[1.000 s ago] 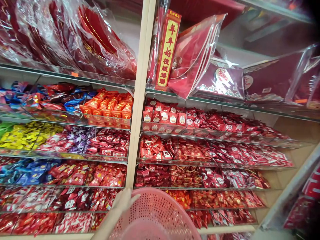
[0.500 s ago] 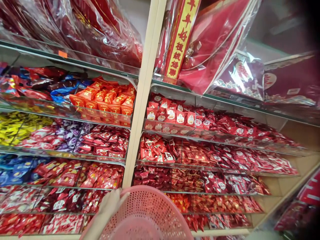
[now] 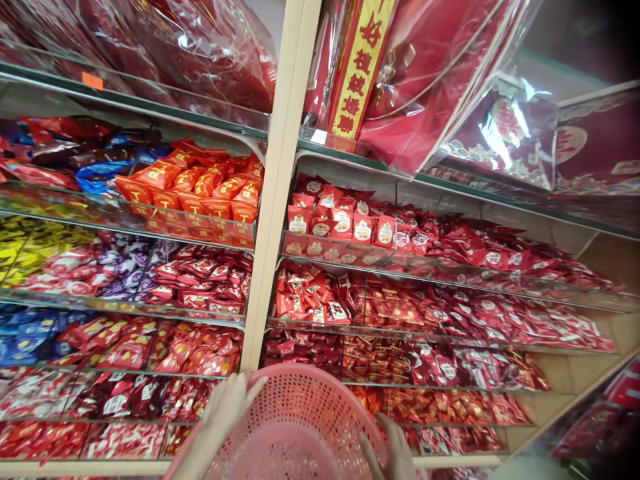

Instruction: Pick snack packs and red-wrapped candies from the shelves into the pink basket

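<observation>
A pink perforated plastic basket [image 3: 300,400] is at the bottom centre, with nothing seen inside the part in view. My left hand [image 3: 225,410] grips its rim at the left, thumb over the edge. At the lower right of the basket is my right hand [image 3: 387,450], its fingers and thumb spread around the rim. Beyond the basket, shelves hold small wrapped packets: orange-red ones [image 3: 200,190] on the upper left, red ones with white labels [image 3: 343,220] right of the post.
A pale wooden post [image 3: 275,180] divides the shelves, which have clear front edges. Large plastic-wrapped red items [image 3: 200,53] fill the top left shelf. A yellow strip with red characters [image 3: 363,70] stands at the top, right of the post.
My right hand has come into view at the basket's right side. The shelves appear slightly closer and shifted left. My left hand stays on the rim.
</observation>
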Tool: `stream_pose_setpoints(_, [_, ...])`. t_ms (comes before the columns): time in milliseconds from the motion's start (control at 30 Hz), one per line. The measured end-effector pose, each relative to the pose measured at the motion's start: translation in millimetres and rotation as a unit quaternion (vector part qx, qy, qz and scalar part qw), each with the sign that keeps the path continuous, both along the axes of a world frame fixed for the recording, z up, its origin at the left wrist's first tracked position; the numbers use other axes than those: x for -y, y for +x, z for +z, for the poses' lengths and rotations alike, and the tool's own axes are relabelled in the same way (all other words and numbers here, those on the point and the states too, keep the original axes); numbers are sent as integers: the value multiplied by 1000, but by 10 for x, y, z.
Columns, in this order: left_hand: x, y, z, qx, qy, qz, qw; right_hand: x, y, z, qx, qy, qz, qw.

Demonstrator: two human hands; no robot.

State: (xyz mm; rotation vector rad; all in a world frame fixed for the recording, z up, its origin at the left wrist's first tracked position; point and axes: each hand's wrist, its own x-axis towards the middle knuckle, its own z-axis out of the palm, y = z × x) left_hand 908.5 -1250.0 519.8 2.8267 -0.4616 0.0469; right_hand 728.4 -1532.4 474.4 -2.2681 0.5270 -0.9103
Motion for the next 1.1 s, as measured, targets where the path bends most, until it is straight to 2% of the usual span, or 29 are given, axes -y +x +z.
stream_pose_setpoints(100, [3, -28, 13, 11, 4, -2, 1000, -79, 172, -158, -42, -142, -19, 989])
stream_pose_setpoints(167, [7, -40, 27, 17, 12, -12, 1000, -106, 182, -276, -67, -203, -34, 976])
stream_pose_setpoints(333, [8, -48, 11, 26, 27, -19, 999, -78, 85, -455, -48, -235, -10, 971])
stream_pose_setpoints(433, [4, -46, -18, 30, 21, -18, 999, -72, 59, -399, -47, -225, -11, 973])
stream_pose_setpoints(500, [6, -47, -21, 25, 18, -13, 999, -96, 81, -224, -30, -209, -3, 977])
stream_pose_setpoints(567, [12, -52, -5, 13, 18, -4, 1000, -164, 150, 95, -4, -185, 26, 982])
stream_pose_setpoints(700, [33, -68, 38, -6, 23, 16, 1000, -480, 462, 1042, 25, -153, 119, 981])
stream_pose_setpoints(767, [38, -72, 39, -4, 26, 18, 999, -691, 693, 1505, 46, -175, 167, 969])
stream_pose_setpoints(833, [39, -70, 26, 2, 30, 17, 999, -889, 943, 1852, 49, -215, 198, 955])
stream_pose_setpoints(933, [35, -63, 10, 1, 31, 19, 999, -1109, 1284, 2109, 26, -248, 170, 953])
stream_pose_setpoints(1100, [29, -66, 24, -1, 31, 14, 999, -1279, 1596, 2115, -49, -267, 79, 959])
